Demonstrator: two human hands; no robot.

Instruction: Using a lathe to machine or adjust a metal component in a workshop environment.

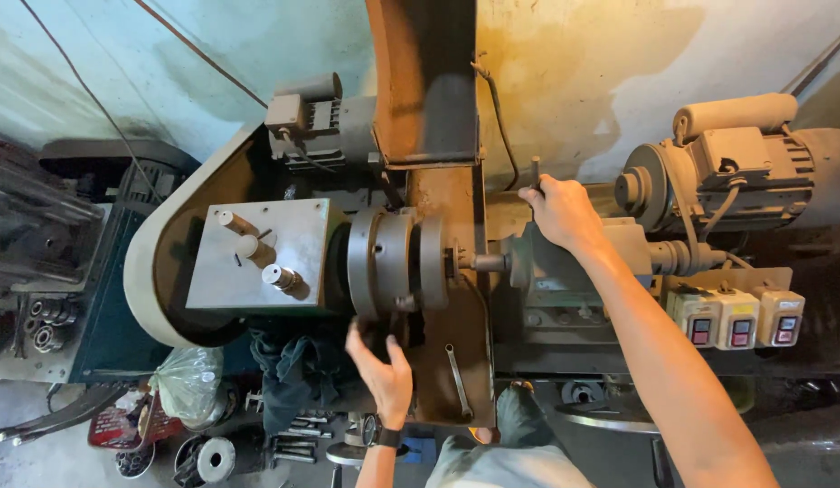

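I look down on a small metal lathe. My left hand (380, 370) reaches up under the round grey chuck (395, 265), fingers spread and curled at its lower edge, touching or nearly touching it. A short workpiece (486, 263) sticks out of the chuck to the right. My right hand (559, 212) is closed around a thin black lever (535, 171) on top of the grey tailstock block (565, 271). A black watch sits on my left wrist.
The headstock box (257, 255) with three levers is at left, a motor (319, 122) behind it. Another motor (755, 167) and three switch boxes (736, 318) are at right. A wrench (458, 381) lies on the rusty bed. Rags, a plastic bag and metal parts lie below.
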